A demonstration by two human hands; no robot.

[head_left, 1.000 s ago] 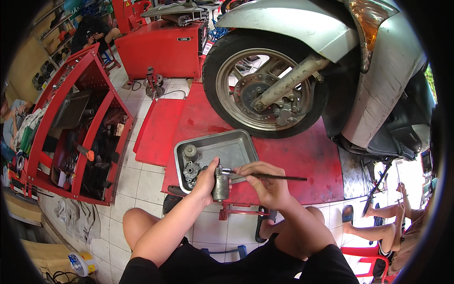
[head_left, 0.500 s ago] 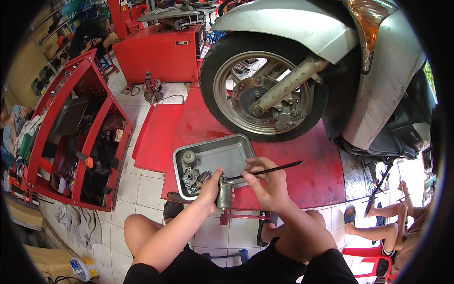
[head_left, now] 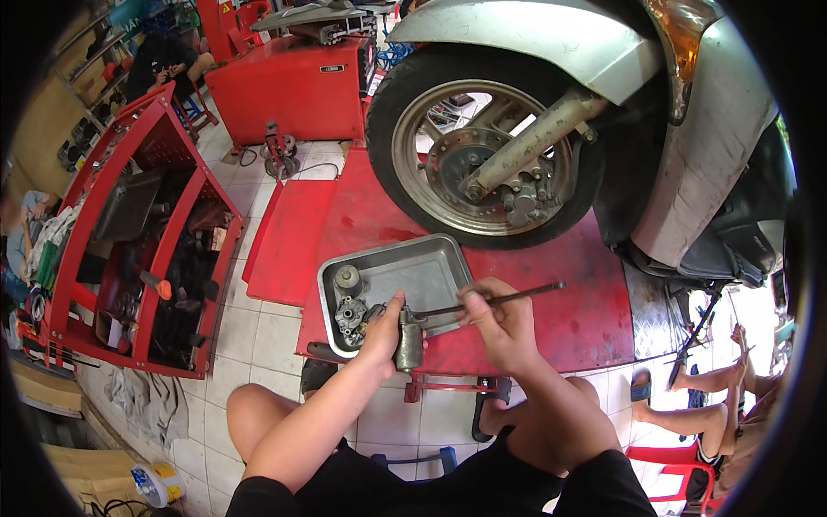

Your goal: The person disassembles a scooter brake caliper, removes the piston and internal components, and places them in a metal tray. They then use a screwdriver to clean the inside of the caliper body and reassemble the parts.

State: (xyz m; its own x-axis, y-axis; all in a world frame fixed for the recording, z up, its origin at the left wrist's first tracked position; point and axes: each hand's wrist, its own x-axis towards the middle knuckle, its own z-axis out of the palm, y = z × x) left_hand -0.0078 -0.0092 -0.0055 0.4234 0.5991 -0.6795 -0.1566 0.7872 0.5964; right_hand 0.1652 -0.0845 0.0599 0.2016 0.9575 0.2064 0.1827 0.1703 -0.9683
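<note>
My left hand (head_left: 379, 342) is wrapped around a grey cylindrical metal part (head_left: 410, 347), held upright above the near edge of a metal tray. Pinched between the thumb and fingers of my right hand (head_left: 501, 326) is a long thin dark tool (head_left: 534, 291). Its inner end meets the top of the metal part, while the other end points out to the right. The exact kind of tool cannot be made out. In the rectangular tray (head_left: 422, 269), a short metal cylinder (head_left: 347, 280) and a round metal casting (head_left: 351, 315) lie at the left side.
The tray rests on a red platform (head_left: 551, 332), below a scooter's front wheel (head_left: 413, 202). A red tool cart (head_left: 185, 250) stands at left, a red cabinet (head_left: 293, 99) behind. At lower right a person sits on a red chair (head_left: 668, 457); others are at the left.
My right hand has shifted slightly right, with its fingers curled closer around the tool. The tool's outer end has moved right. My left hand keeps its hold on the metal part.
</note>
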